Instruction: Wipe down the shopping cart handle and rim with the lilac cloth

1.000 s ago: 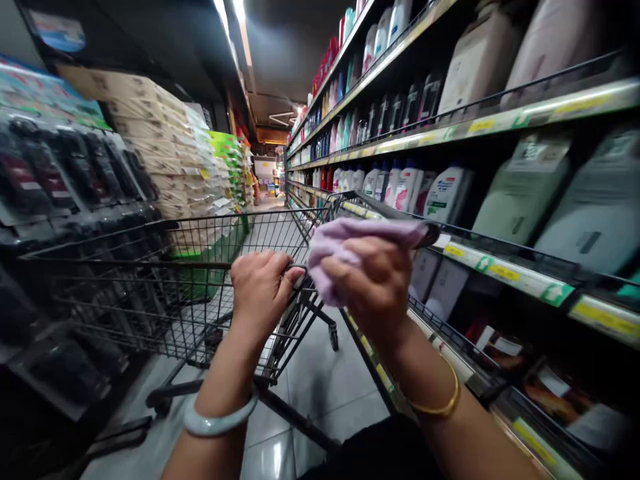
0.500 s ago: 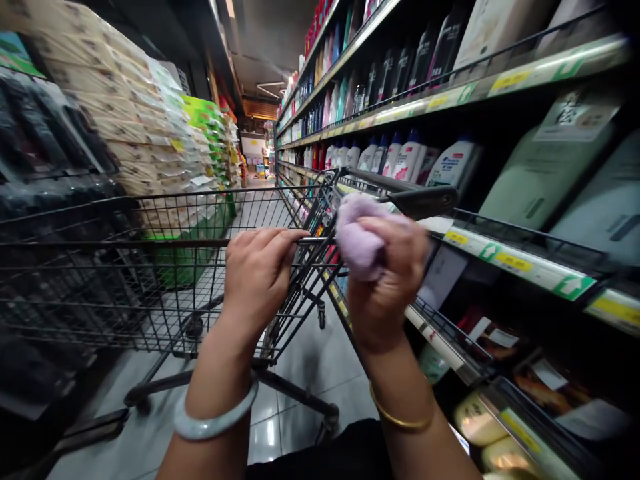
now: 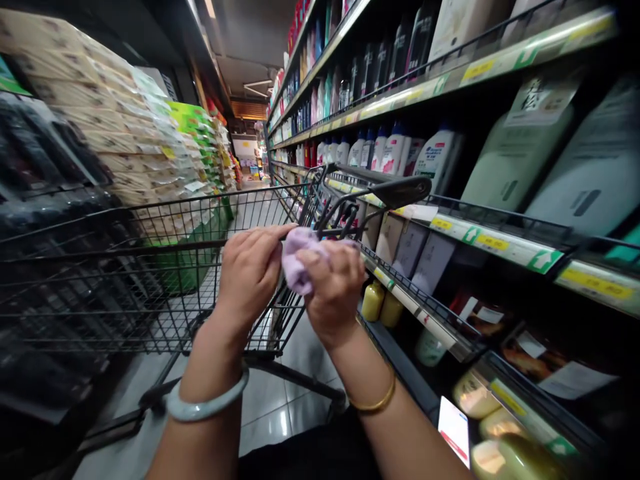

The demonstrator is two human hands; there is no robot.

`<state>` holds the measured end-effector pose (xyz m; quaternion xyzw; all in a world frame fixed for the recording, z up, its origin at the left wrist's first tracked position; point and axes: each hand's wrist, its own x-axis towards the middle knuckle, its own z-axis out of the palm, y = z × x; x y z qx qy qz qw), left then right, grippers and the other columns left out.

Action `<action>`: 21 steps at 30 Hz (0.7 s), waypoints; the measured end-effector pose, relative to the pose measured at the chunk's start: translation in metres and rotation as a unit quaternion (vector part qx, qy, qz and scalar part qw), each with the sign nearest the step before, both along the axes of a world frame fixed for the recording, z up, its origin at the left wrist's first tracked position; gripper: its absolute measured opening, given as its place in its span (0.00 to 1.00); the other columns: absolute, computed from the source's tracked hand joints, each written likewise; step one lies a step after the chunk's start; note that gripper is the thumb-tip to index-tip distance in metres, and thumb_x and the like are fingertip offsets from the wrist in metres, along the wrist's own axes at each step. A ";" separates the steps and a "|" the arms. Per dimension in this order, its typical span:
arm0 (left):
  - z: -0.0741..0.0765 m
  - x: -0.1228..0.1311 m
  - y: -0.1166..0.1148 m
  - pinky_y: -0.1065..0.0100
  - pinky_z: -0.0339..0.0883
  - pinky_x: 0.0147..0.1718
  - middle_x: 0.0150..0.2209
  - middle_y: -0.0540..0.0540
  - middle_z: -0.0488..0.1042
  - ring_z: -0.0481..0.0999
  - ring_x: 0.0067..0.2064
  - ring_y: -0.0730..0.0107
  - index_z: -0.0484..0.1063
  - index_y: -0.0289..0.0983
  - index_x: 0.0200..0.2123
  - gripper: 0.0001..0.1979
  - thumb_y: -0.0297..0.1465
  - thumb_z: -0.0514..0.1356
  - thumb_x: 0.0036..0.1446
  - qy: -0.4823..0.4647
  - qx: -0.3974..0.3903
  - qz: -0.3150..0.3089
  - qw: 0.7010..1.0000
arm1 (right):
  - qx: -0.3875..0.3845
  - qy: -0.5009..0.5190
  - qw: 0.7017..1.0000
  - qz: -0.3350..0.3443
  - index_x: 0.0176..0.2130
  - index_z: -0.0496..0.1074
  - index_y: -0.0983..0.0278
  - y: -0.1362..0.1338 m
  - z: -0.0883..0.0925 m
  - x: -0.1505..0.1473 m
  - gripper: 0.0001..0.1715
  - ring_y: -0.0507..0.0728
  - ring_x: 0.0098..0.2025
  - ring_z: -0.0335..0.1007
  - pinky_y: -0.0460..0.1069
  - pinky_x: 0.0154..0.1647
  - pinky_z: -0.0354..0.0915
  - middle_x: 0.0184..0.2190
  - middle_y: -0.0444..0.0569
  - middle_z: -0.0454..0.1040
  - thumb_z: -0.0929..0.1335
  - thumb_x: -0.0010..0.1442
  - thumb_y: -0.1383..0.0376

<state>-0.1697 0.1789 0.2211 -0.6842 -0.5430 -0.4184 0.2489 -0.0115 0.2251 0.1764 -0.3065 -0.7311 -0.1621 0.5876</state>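
A black wire shopping cart [image 3: 165, 267] stands sideways across the aisle before me, its dark push handle [image 3: 400, 190] at the right end. My left hand [image 3: 250, 270] is closed over the cart's upper side rail. A light purple cloth [image 3: 299, 257], bunched up, is gripped in my right hand [image 3: 334, 283]. The cloth sits right beside my left fingers, against the rail near the basket's corner. A pale jade-like bangle [image 3: 207, 403] circles my left wrist and a thin gold one [image 3: 375, 400] my right.
Shelves with shampoo bottles [image 3: 395, 150] and large green pump bottles [image 3: 515, 160] run along the right. Stacked tissue packs [image 3: 85, 107] rise on the left. A lit phone screen [image 3: 454, 430] shows at lower right. Tiled floor [image 3: 270, 420] lies below the cart.
My right hand has brought the purple cloth left and slightly down, from near the push handle to beside my left hand. The left hand keeps its grip on the rail. The view has shifted slightly.
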 end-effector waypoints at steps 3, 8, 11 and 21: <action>0.002 -0.021 -0.005 0.52 0.66 0.67 0.63 0.44 0.80 0.77 0.65 0.53 0.76 0.45 0.64 0.22 0.40 0.53 0.74 0.010 -0.023 0.049 0.999 | 0.012 -0.070 0.997 0.021 0.52 0.84 0.46 -0.004 -0.020 -0.009 0.17 0.64 0.53 0.74 0.61 0.58 0.69 0.52 0.50 0.81 0.71 0.70 0.65; -0.011 -0.071 -0.013 0.36 0.56 0.72 0.59 0.39 0.80 0.73 0.65 0.43 0.80 0.45 0.54 0.18 0.45 0.55 0.73 -0.088 0.003 0.231 0.969 | -0.029 0.013 0.999 -0.008 0.52 0.84 0.51 0.005 -0.009 0.009 0.16 0.64 0.54 0.71 0.60 0.58 0.70 0.52 0.53 0.80 0.68 0.73 0.64; -0.018 -0.090 -0.011 0.35 0.47 0.76 0.50 0.40 0.82 0.75 0.60 0.45 0.81 0.45 0.48 0.15 0.42 0.56 0.71 -0.075 0.019 0.215 0.974 | -0.042 -0.009 0.999 -0.015 0.51 0.85 0.51 0.011 -0.017 0.005 0.17 0.65 0.55 0.70 0.60 0.57 0.67 0.53 0.55 0.79 0.67 0.74 0.64; -0.015 -0.072 -0.001 0.46 0.62 0.61 0.48 0.42 0.81 0.74 0.54 0.49 0.82 0.47 0.54 0.17 0.43 0.56 0.72 -0.043 -0.011 0.177 0.983 | -0.087 -0.037 0.995 -0.029 0.51 0.84 0.52 0.028 -0.039 0.001 0.16 0.63 0.54 0.69 0.57 0.57 0.65 0.53 0.53 0.80 0.66 0.75 0.63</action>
